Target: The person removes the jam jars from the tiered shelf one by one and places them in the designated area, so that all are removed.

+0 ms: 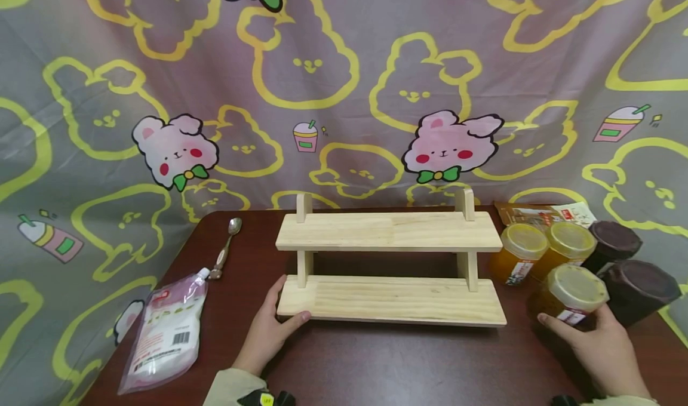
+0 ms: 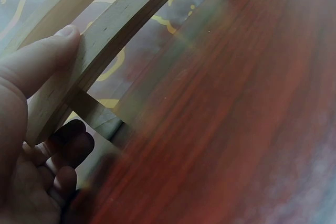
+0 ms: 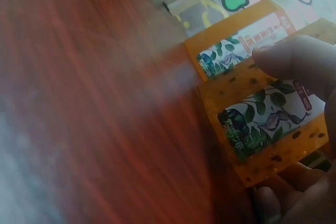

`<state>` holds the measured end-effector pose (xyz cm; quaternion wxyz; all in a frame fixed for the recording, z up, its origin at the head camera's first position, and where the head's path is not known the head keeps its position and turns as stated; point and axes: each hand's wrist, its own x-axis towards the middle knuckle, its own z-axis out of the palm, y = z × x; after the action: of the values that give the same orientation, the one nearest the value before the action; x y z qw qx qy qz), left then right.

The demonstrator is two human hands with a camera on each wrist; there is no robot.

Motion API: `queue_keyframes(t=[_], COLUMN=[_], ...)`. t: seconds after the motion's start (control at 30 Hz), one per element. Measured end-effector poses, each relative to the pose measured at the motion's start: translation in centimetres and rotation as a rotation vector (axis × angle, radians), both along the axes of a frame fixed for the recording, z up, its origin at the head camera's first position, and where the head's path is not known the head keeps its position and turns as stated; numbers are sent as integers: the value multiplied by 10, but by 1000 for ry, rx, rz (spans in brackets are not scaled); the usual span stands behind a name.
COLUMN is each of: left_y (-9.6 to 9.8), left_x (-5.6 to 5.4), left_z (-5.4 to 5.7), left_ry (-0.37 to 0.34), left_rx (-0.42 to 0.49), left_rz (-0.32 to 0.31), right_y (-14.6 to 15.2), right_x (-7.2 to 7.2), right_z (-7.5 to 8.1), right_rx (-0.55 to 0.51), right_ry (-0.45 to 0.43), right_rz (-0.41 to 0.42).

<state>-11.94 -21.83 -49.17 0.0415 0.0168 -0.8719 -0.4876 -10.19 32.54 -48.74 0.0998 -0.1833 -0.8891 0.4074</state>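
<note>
A two-tier wooden shelf [image 1: 392,303] stands at the middle of the table. My left hand [image 1: 273,329] grips the left end of its lower board, thumb on top and fingers curled below, as the left wrist view shows. At the right, my right hand [image 1: 604,343] holds a jam jar [image 1: 576,286] with a pale lid, thumb on one side and fingers round the other. In the right wrist view this jar [image 3: 239,169] shows orange contents with dark specks and a leafy label. Another orange jar [image 3: 197,51] stands close behind it.
Two orange jars with yellowish lids [image 1: 524,242] and two dark jars [image 1: 642,289] cluster beside the held one. Behind them lies a brown packet [image 1: 529,216]. A spoon [image 1: 226,248] and a spouted pouch [image 1: 171,328] lie at the left. A patterned curtain [image 1: 355,125] hangs behind the table.
</note>
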Motion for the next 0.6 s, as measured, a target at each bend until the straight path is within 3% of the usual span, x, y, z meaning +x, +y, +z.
queue_keyframes(t=[0.27,0.6], left_y=[-1,-1], left_x=[0,-1], left_z=[0,-3], left_ry=[3,16], left_rx=[-2,-2], left_rz=[-1,1], right_y=[5,11], right_x=[-2,0], right_z=[3,2], right_rx=[19,49], right_ry=[-75,-55], right_rz=[-17,1])
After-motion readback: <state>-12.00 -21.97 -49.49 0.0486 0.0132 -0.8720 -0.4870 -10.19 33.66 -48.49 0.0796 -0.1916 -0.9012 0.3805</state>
